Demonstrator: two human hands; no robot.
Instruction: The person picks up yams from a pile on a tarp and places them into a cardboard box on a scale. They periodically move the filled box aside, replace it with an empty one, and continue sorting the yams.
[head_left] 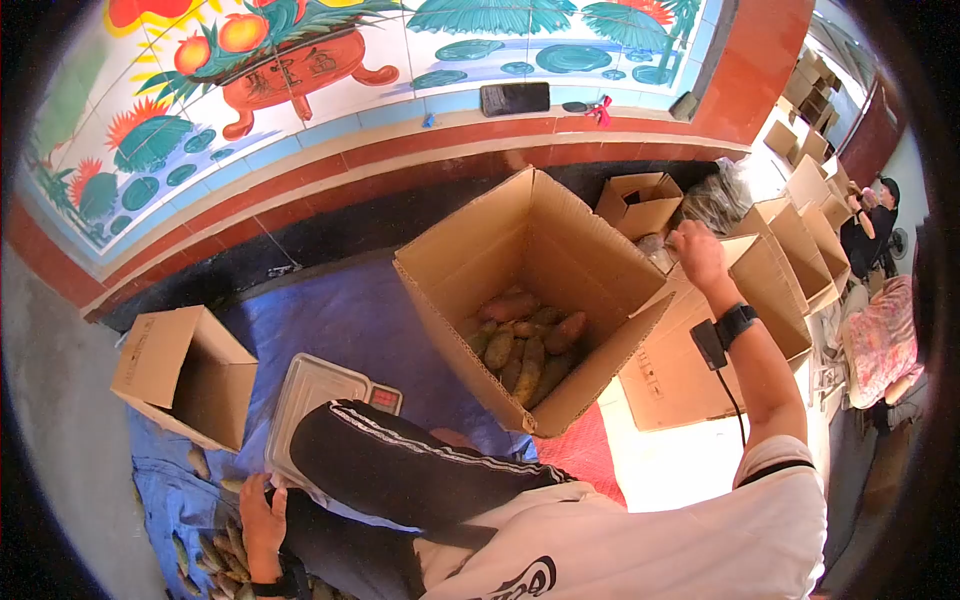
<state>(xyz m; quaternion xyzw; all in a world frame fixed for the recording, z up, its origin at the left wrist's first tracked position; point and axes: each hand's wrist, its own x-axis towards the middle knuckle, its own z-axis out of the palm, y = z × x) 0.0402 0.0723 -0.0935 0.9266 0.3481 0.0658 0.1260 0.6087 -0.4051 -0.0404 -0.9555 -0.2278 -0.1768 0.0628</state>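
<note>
My right hand (pixel 700 258) reaches out beyond the big box, its fingers curled at a clear plastic bag (pixel 655 250). Below and left of it stands a large open cardboard box (pixel 450 310), holding elongated green and reddish produce (pixel 525 350). My left hand (pixel 262 525) is low at the left, fingers apart, beside the near corner of a scale (pixel 285 410) with a pale tray and a red-lit display (pixel 384 397). Close to that hand lies a pile of slender greenish-brown produce (pixel 225 555). My leg covers part of the scale.
A small cardboard box (pixel 160 360) lies on its side on the blue tarp (pixel 330 310). Another small box (pixel 640 200) and bundled plastic (pixel 717 197) stand by the wall. Open boxes (pixel 780 250) line the right. A phone (pixel 515 98) rests on the ledge. Another person (pixel 873 230) is farther off.
</note>
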